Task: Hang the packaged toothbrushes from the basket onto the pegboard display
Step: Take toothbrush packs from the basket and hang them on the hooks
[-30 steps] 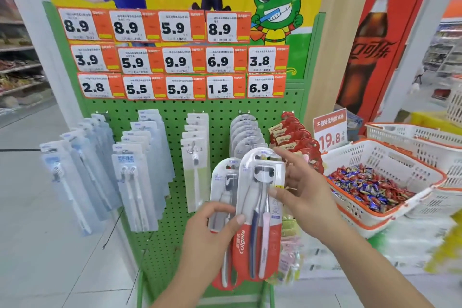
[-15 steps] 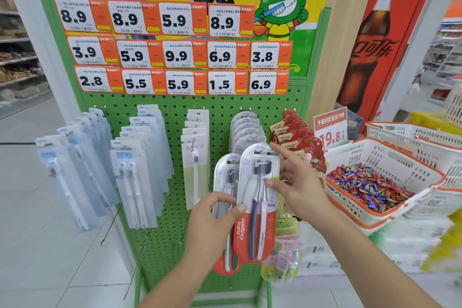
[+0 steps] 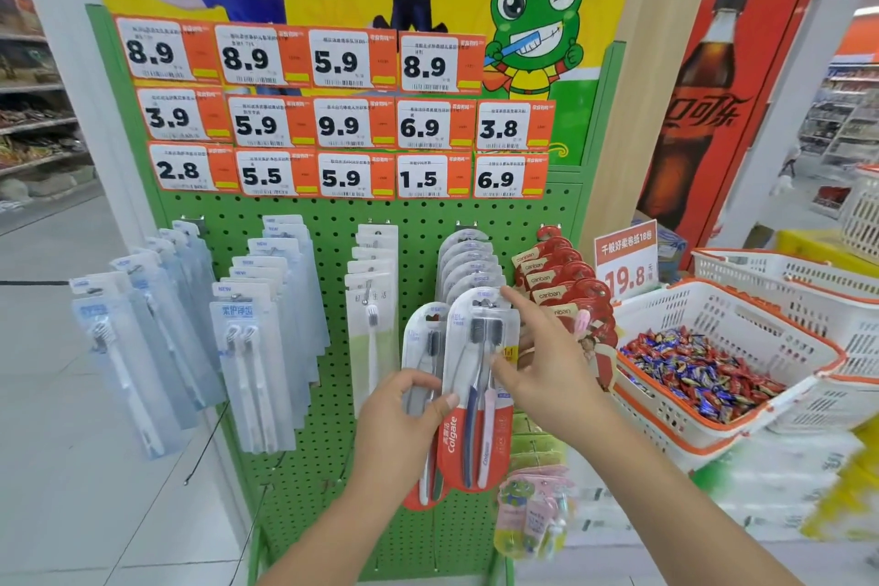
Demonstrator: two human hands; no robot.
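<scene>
I hold two red-and-clear Colgate toothbrush packs in front of the green pegboard (image 3: 328, 395). My left hand (image 3: 404, 409) grips the rear pack (image 3: 421, 338) and has its thumb on the front pack (image 3: 480, 385). My right hand (image 3: 547, 362) pinches the front pack's right edge, its forefinger reaching to the pack's top near the hang hole. The pack's top sits just below a peg row of grey toothbrush packs (image 3: 468, 262). No source basket of toothbrushes is visible.
Pale blue packs (image 3: 142, 328), blue-white packs (image 3: 266, 324) and white packs (image 3: 373, 300) hang left on the pegboard; red packs (image 3: 556, 276) hang right. Price tags (image 3: 337, 124) fill the board's top. White-orange baskets (image 3: 761, 324) of candy stand at right.
The two packs and both hands have risen slightly toward the grey packs' peg. My right forefinger has slid up to the front pack's top. The camera has tilted up a little.
</scene>
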